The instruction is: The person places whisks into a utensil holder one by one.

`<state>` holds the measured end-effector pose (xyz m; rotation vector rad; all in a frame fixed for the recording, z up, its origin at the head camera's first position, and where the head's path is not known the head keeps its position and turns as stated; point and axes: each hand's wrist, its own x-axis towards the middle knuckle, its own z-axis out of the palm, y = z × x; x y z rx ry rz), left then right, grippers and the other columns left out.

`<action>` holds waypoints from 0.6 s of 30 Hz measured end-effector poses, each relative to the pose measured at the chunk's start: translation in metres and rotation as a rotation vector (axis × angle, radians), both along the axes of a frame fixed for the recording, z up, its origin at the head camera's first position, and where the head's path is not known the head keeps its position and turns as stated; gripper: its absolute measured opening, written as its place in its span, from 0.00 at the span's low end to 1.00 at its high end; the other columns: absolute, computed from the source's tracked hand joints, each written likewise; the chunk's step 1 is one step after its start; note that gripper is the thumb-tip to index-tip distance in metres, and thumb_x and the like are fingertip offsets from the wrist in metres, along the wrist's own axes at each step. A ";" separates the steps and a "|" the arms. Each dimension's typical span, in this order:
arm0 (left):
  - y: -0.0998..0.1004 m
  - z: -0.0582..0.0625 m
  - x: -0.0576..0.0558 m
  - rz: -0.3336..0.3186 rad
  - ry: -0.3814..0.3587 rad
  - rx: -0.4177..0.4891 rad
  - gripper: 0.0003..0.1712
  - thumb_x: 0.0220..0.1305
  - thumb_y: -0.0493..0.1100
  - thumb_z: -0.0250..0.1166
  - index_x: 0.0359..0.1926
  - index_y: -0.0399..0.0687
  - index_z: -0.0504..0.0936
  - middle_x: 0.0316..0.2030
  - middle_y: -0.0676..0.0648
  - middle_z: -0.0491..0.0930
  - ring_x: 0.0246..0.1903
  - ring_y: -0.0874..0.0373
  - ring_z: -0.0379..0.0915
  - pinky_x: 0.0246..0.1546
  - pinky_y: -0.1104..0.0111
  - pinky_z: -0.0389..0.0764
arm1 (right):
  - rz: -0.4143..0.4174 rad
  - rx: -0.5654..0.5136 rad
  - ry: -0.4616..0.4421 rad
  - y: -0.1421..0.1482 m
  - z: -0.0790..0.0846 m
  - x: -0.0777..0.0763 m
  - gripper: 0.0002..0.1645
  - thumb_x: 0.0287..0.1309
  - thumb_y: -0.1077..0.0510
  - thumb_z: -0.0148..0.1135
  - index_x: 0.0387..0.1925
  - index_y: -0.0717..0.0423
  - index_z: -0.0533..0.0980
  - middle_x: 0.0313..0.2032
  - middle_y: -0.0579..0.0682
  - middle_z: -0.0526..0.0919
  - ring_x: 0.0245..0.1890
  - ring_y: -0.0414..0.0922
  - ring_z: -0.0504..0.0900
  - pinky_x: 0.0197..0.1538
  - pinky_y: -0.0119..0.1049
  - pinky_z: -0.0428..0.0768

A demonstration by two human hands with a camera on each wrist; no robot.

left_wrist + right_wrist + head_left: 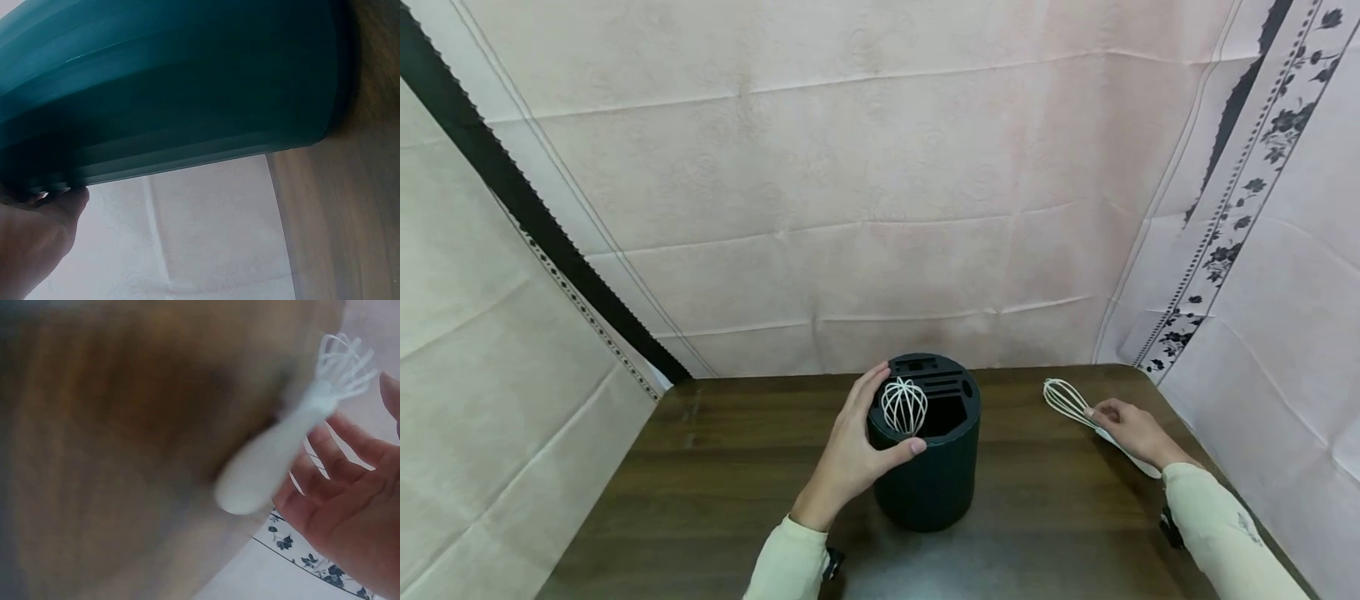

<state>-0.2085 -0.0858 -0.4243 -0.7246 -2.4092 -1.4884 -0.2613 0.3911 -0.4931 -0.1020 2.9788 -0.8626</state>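
My left hand (857, 450) grips the dark green utensil holder (928, 492), thumb across its front rim and fingers along the far left side. In the left wrist view, the holder's ribbed wall (187, 94) fills the upper part. A white whisk (904, 407) stands in the holder with its wires up, its handle hidden inside. Over at the right, fingers of my right hand (1131, 429) touch a second white whisk (1066, 400) near its neck. The right wrist view has that whisk's handle (262, 462) beside loosely extended fingers, the thumb apart from it.
The holder stands on a brown wooden table (760, 467). Its top has several slots (947, 383) and a larger opening. Pale cloth (880, 167) hangs behind the table, with more cloth along both sides; a floral border (1240, 208) runs down at the right.
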 end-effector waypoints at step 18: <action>-0.001 -0.002 0.000 -0.004 -0.014 0.026 0.57 0.57 0.63 0.79 0.82 0.64 0.59 0.80 0.65 0.54 0.76 0.58 0.57 0.74 0.41 0.63 | -0.038 0.007 -0.018 -0.017 -0.013 -0.001 0.30 0.77 0.46 0.59 0.55 0.73 0.77 0.47 0.69 0.87 0.45 0.65 0.85 0.46 0.63 0.79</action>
